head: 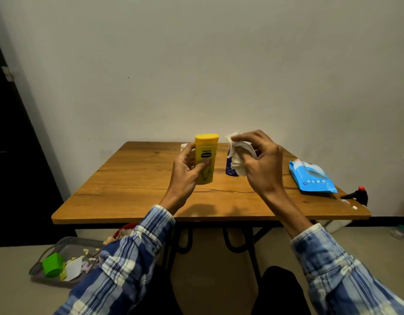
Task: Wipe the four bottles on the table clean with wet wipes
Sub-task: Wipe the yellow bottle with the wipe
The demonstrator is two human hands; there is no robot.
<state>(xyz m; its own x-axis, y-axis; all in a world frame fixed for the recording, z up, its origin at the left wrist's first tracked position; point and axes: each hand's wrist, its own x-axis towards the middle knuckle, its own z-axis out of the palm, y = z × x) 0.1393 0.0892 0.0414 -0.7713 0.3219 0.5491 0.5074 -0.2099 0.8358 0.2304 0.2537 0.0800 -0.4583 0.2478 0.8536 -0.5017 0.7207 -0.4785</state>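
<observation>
My left hand (185, 170) holds a yellow bottle (205, 153) upright above the wooden table (132, 192), thumb across its label. My right hand (262, 162) is closed on a crumpled white wet wipe (238, 155), just right of the yellow bottle and apart from it. Behind the wipe a dark blue bottle (230, 169) stands on the table, mostly hidden. A small white-capped bottle (184, 146) peeks out behind my left hand.
A blue wet-wipe pack (312, 178) lies at the table's right side. A black spray bottle with a red tip (356, 196) sits at the right edge. On the floor at left is a grey tray (60, 253) with scraps and a green cup.
</observation>
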